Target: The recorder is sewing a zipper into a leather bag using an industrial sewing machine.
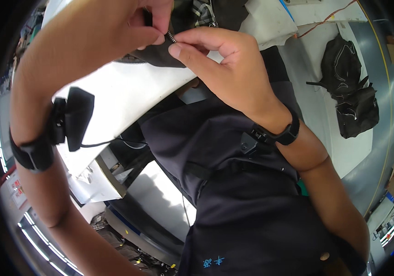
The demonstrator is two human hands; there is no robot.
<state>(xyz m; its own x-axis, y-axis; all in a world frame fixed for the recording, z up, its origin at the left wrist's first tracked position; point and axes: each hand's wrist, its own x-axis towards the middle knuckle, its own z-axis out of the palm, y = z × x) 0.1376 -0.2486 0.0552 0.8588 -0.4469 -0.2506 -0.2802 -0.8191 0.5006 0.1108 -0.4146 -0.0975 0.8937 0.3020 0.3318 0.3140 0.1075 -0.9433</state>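
A dark jacket-like garment (pixel 183 55) with metal zippers lies at the near edge of a white table, and a patch of plaid lining (pixel 201 13) shows at its top. My left hand (pixel 146 30) is closed, thumb and fingers pinching a metal zipper (pixel 171 37) on the garment. Just to the right, my right hand (pixel 226 57) pinches the same zipper between thumb and forefinger. The fingertips of both hands nearly meet. Another zipper (pixel 130 60) runs along the garment's lower left edge. Part of the fabric is hidden behind my left hand.
The white tabletop (pixel 114 99) extends left under my forearm. Dark folded garment pieces (pixel 346 87) lie on a pale surface at the right. A black device with a cable (pixel 78 118) is strapped to my left arm. A white box (pixel 98 181) stands below the table edge.
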